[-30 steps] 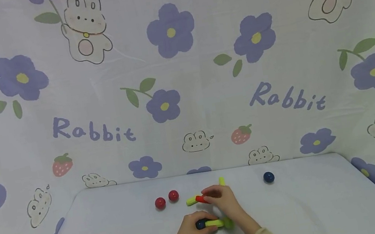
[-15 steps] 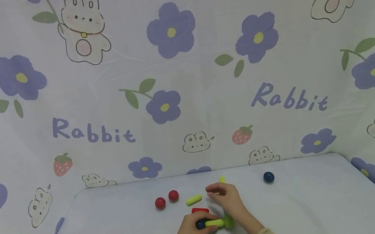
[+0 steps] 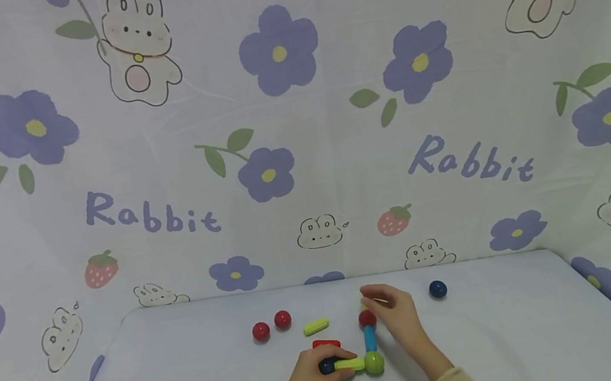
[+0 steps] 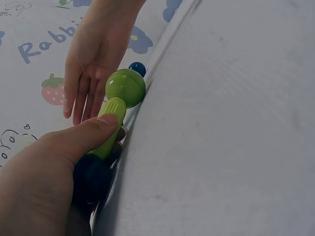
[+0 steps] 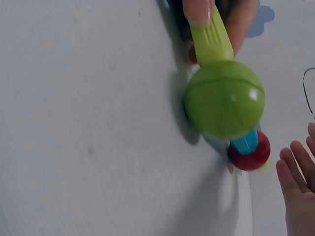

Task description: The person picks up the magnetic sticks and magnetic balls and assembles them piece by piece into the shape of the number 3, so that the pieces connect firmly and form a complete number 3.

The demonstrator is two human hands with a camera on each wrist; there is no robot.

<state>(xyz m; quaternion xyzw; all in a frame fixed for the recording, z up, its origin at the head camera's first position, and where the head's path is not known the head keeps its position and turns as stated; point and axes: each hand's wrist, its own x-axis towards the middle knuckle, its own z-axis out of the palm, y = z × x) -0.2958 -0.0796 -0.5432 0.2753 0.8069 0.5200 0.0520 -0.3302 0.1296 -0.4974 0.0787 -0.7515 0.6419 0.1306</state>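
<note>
My left hand (image 3: pixel 324 374) pinches a yellow-green rod (image 3: pixel 350 364) between thumb and fingers. A dark blue ball (image 3: pixel 327 365) sits at the rod's left end and a green ball (image 3: pixel 374 363) at its right end. From the green ball a light blue rod (image 3: pixel 370 339) runs away from me to a red ball (image 3: pixel 367 318). Behind that ball a yellow rod is mostly covered by my right hand (image 3: pixel 399 312). In the right wrist view the right hand's fingers (image 5: pixel 295 169) are extended, apart from the red ball.
A red rod (image 3: pixel 326 344) lies just behind my left hand, with a loose yellow-green rod (image 3: pixel 316 326) farther back. Two red balls (image 3: pixel 261 332) stand to the left. A loose dark blue ball (image 3: pixel 438 289) sits at the back right. A patterned cloth (image 3: pixel 294 119) hangs behind the white table.
My right hand has put the red rod down behind the left hand, then moved right and away, uncovering the light blue rod and red ball. The left hand has kept its place.
</note>
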